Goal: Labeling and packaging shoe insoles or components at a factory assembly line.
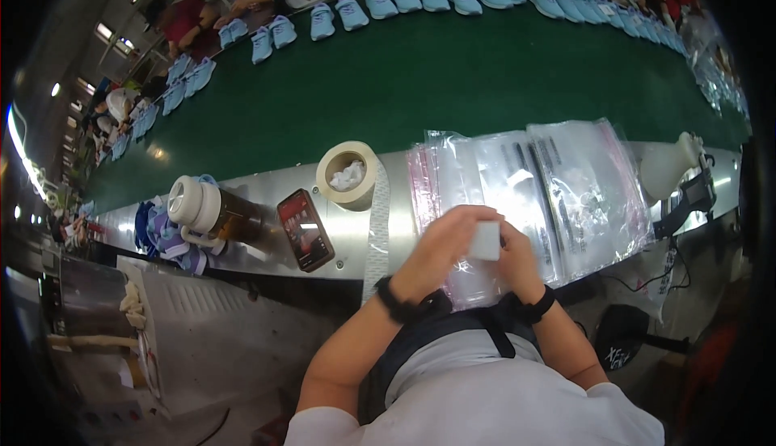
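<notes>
Steel bench (267, 191) edges a green conveyor (420, 82) lined with pale blue shoes. Both hands pinch a small white rectangular piece (486, 240) (its material is too blurred to tell), the left hand (443, 244) gripping its left edge, the right hand (515, 253) behind it, over clear plastic bags (533, 179).

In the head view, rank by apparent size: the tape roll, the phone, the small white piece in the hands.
1. Tape roll and phone: look about alike, so unranked.
2. Small white piece, clearly smallest, though nearest the camera.
</notes>
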{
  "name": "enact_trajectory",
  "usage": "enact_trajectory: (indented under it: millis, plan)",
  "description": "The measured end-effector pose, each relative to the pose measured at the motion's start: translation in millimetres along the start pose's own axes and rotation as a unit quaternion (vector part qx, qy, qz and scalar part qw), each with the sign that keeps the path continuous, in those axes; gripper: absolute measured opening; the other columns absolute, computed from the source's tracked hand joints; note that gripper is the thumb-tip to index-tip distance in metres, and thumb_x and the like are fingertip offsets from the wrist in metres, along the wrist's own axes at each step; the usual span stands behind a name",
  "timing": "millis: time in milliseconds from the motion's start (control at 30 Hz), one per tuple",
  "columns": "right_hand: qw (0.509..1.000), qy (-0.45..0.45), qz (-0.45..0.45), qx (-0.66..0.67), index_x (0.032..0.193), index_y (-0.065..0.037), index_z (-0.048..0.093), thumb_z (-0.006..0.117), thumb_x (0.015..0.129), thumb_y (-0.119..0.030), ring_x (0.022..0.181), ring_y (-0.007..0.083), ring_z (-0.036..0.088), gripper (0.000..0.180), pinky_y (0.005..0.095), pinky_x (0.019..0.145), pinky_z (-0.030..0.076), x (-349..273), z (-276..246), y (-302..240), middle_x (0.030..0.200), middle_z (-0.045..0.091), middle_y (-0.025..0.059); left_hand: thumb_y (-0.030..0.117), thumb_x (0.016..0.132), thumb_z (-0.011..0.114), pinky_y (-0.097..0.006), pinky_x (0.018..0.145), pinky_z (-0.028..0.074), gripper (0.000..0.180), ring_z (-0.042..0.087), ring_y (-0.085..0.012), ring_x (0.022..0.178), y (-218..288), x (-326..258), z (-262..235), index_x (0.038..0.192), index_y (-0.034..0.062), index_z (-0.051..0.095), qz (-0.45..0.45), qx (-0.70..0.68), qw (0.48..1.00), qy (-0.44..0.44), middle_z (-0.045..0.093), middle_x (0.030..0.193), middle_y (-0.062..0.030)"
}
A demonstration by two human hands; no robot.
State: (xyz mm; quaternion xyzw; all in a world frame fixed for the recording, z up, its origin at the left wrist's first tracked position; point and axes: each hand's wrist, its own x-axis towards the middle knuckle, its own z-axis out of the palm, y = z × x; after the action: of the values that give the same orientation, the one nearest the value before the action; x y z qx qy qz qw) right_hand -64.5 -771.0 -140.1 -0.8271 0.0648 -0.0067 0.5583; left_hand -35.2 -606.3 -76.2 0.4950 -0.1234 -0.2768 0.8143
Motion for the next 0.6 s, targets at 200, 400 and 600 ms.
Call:
enact_trajectory:
  millis: [200, 400, 600]
  plan:
    - [0.992, 0.037, 0.053, 0.107, 0.085, 0.0, 0.058, 0.054, 0.086, -0.009, 0.059, 0.0093, 0.05, 0.01, 0.0238, 0.056, 0.042, 1, -21, 23, 0.069, 0.056, 0.0014, 0.028, 0.098, 0.036, -0.042, 0.09, 0.048, 0.038, 0.056, -0.0298, 0.105, -68, 41, -41, 0.113, -0.0051, 0.048, -0.149, -0.273, 0.948, 0.073, 0.055, 0.112, -0.0203]
    - [0.97, 0.045, 0.038, 0.237, 0.082, -0.002, 0.056, 0.05, 0.089, -0.005, 0.066, 0.0078, 0.05, 0.01, 0.0205, 0.059, 0.039, -4, -59, -9, 0.077, 0.055, 0.0008, 0.022, 0.097, 0.039, -0.034, 0.082, 0.051, 0.032, 0.062, -0.0232, 0.093, -55, 52, -16, 0.114, -0.0021, 0.051, -0.165, 0.052, 0.977, 0.123, 0.06, 0.105, -0.0138]
    - [0.984, -0.064, -0.142, 0.089, 0.107, 0.001, 0.051, 0.058, 0.085, -0.006, 0.095, 0.0219, 0.057, 0.024, 0.0292, 0.085, 0.044, -12, -30, -14, 0.107, 0.054, 0.0135, 0.031, 0.096, 0.041, -0.034, 0.075, 0.052, 0.037, 0.061, -0.0204, 0.089, -66, 75, -23, 0.117, 0.0015, 0.049, -0.278, -0.095, 0.954, 0.055, 0.059, 0.102, -0.0106]
